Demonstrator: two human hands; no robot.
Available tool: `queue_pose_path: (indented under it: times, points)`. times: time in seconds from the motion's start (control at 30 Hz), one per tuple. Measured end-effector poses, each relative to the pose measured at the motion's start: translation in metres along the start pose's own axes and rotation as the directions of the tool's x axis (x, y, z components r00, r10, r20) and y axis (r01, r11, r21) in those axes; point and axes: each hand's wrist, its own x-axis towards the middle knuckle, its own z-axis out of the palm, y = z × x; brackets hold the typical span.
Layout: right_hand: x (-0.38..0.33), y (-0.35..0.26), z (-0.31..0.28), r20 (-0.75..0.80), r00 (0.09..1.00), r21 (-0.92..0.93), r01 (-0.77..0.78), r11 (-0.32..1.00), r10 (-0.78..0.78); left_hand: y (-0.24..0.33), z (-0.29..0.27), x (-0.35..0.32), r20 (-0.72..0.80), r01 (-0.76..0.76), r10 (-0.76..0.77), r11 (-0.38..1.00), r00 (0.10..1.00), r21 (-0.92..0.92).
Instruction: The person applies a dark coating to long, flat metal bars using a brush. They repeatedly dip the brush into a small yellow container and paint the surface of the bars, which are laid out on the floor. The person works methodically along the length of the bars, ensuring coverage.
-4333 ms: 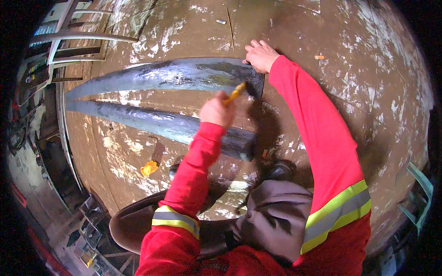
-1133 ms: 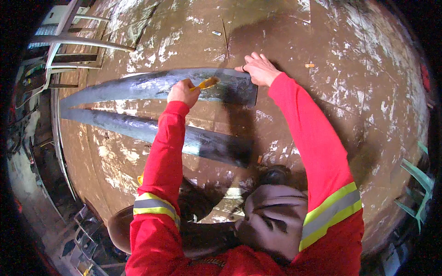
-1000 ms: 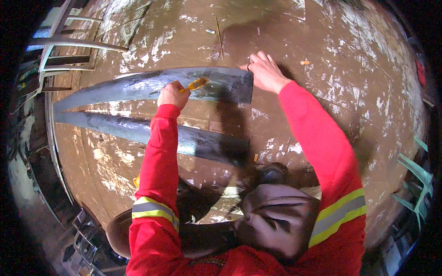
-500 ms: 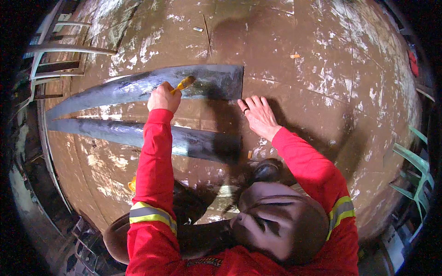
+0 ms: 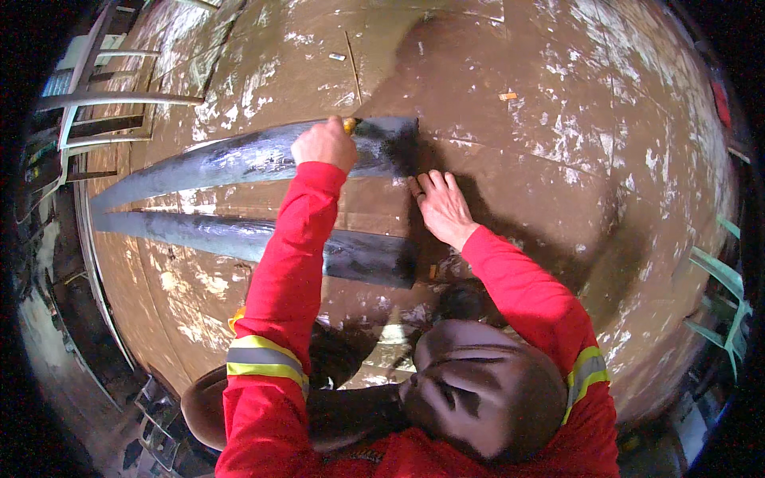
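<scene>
Two long, dark pointed strips lie on the brown floor, their tips toward the left. My left hand [image 5: 325,146] is closed around the handle of a yellow paintbrush [image 5: 350,125], over the far strip [image 5: 255,151]. Its bristles are mostly hidden, near that strip's far edge. Wet, shiny dark streaks cover much of the surface. At the strip's square right end, my right hand [image 5: 445,204] has its fingers stretched out, fingertips by the near corner; whether they press on it I cannot tell. The near strip [image 5: 358,253] runs below, partly covered by my left sleeve.
A thin stick [image 5: 353,68] and a small pale piece [image 5: 337,56] lie beyond the far strip. An orange scrap [image 5: 508,96] is farther right. Wooden frames [image 5: 119,99] stand at the far left, and pale green metal legs [image 5: 717,275] at the right.
My left hand has moved right and slightly away from me along the far strip, bringing the brush toward its far edge. My right hand has stayed by the corner, shifting only slightly.
</scene>
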Motion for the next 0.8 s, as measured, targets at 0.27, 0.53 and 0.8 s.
queue_pose_path:
  times: [0.27, 0.53, 0.8]
  points:
    - [-0.005, 0.001, 0.009, -0.067, 0.998, 0.047, -0.005, 0.999, 0.008, 0.056, -0.015, -0.005, 0.094, -0.168, 0.165, 0.985, 0.982, 0.030]
    - [0.000, -0.005, 0.000, -0.072, 0.996, 0.002, -0.050, 0.999, 0.050, -0.028, 0.001, 0.042, 0.095, -0.150, 0.214, 0.880, 0.972, -0.450]
    - [0.000, -0.008, -0.006, -0.040, 0.997, -0.033, -0.072, 0.997, 0.071, -0.059, 0.032, 0.062, 0.174, -0.116, 0.192, 0.921, 0.966, -0.372]
